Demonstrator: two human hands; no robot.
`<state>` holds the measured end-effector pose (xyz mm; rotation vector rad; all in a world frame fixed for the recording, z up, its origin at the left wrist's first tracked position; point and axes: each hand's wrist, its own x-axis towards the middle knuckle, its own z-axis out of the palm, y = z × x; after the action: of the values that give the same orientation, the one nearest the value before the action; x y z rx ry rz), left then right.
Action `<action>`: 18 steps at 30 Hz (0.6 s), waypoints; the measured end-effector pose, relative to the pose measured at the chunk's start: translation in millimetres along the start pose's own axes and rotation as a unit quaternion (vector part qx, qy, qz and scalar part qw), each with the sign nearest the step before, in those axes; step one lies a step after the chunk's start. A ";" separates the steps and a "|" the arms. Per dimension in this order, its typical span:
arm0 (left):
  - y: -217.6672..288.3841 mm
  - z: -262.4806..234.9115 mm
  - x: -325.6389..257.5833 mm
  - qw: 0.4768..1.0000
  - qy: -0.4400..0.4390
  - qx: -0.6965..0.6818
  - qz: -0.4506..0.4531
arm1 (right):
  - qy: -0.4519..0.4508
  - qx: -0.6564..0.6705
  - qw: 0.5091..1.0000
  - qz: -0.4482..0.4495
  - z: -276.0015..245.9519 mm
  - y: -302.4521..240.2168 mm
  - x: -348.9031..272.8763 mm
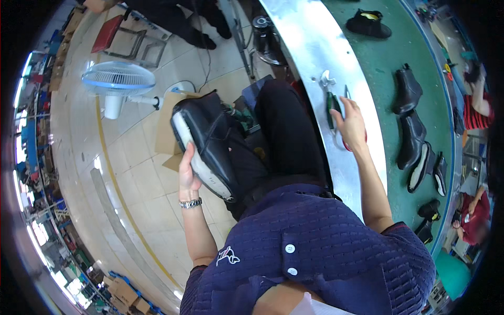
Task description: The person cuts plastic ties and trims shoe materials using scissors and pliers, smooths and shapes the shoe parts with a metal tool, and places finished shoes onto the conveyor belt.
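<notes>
My left hand grips a black shoe fitted on a pale last, held on my lap over my dark trousers. A metal watch sits on that wrist. My right hand reaches onto the shiny metal bench edge, its fingers resting on a green-handled tool that lies beside metal pliers. A red object shows partly under that palm. Whether the fingers have closed on the tool is unclear.
Several black boots lie on the green conveyor belt beyond the metal edge. A white floor fan stands to my left on the tiled floor. Other people in red sit across the belt.
</notes>
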<state>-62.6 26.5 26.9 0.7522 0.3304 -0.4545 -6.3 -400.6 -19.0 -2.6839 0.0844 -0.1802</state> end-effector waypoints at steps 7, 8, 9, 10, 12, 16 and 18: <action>-8.6 -3.0 22.3 0.975 0.148 0.163 -0.016 | -0.037 -0.022 0.999 0.025 20.0 -7.5 7.7; -9.1 -1.9 28.7 0.977 0.152 0.148 -0.024 | -0.034 -0.036 0.999 0.019 24.5 -9.6 11.9; -7.2 1.5 35.3 0.978 0.157 0.135 -0.031 | -0.031 -0.048 0.998 0.014 30.1 -11.6 15.5; -7.6 4.0 40.0 0.972 0.176 0.152 -0.035 | -0.011 -0.062 0.998 -0.007 36.3 -12.5 17.5; -15.1 15.0 44.7 0.948 0.180 0.263 0.026 | -0.019 -0.060 0.998 0.007 42.8 -10.9 23.5; -36.3 57.7 59.0 0.662 0.254 0.612 0.351 | -0.028 -0.047 0.998 0.020 46.2 3.4 35.0; -32.9 75.0 70.4 0.529 0.202 0.711 0.417 | -0.039 -0.012 0.999 0.030 40.2 3.4 39.7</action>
<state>-9.8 -67.6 28.3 2.5199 -0.1149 0.5799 38.6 -389.9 -51.8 -2.7054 0.1432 -0.0575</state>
